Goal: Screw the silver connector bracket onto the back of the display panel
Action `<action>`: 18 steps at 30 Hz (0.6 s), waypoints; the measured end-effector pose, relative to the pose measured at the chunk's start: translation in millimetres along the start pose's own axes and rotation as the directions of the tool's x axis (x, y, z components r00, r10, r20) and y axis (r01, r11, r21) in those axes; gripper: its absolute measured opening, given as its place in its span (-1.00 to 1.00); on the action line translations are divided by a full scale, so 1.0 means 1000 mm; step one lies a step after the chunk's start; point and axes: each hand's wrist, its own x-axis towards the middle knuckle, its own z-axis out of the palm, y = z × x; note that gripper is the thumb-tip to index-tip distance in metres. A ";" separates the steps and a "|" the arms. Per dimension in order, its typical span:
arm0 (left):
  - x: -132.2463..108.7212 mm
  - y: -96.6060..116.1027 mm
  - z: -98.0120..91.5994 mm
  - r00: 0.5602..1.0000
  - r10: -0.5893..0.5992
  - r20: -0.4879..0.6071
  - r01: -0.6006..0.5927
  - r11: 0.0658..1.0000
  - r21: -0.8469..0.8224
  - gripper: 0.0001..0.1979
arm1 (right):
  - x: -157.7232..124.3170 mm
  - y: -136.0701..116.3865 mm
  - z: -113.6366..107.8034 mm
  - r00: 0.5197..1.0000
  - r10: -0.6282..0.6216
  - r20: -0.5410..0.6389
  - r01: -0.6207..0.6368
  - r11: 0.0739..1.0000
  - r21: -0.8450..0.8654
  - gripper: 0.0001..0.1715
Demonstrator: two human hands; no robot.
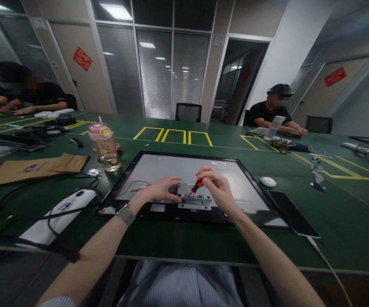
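A large flat display panel (159,168) with a grey back and black frame lies on the table before me. Over its near edge is a small silver metal bracket (194,206) with connector ports along its side. My left hand (165,189) grips the bracket's left end, thumb at the front. My right hand (217,187) is closed around an orange-and-black screwdriver (198,184), tilted with its lower end down at the bracket. The screwdriver's tip is too small to make out. Thin wires (136,184) run across the panel left of my left hand.
On the left are a white power strip (59,215) with black cables, a brown paper bag (34,169) and a pink-lidded bottle (106,149). A phone (293,213) on a charging cable and a white earbud case (268,182) lie right. Other people sit across the green table (341,213).
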 end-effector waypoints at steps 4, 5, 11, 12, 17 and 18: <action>0.000 -0.002 0.002 1.000 0.011 -0.017 -0.011 1.000 -0.005 -0.24 | -0.001 0.002 0.000 0.998 0.058 0.027 -0.060 0.995 0.076 -0.78; 0.000 -0.003 0.002 1.000 0.008 -0.020 -0.008 1.000 -0.005 -0.23 | 0.000 0.002 0.000 0.997 0.074 0.027 -0.077 0.993 0.089 -0.76; 0.000 -0.002 0.002 1.000 0.002 -0.010 -0.002 1.000 -0.009 -0.23 | 0.001 0.005 0.000 0.998 0.064 0.013 -0.065 0.987 0.145 -0.86; 0.000 -0.001 0.002 1.000 0.001 -0.008 -0.001 1.000 -0.011 -0.24 | 0.001 0.006 -0.001 0.998 0.061 0.011 -0.062 0.987 0.145 -0.87; -0.001 0.001 0.000 1.000 -0.028 -0.012 0.028 1.000 -0.003 -0.22 | 0.002 0.005 -0.003 0.996 0.083 0.017 -0.084 0.994 0.073 -0.75; -0.001 0.001 0.000 0.999 -0.032 -0.012 0.032 0.999 0.001 -0.21 | 0.002 0.004 -0.003 0.997 0.077 0.018 -0.077 0.996 0.053 -0.72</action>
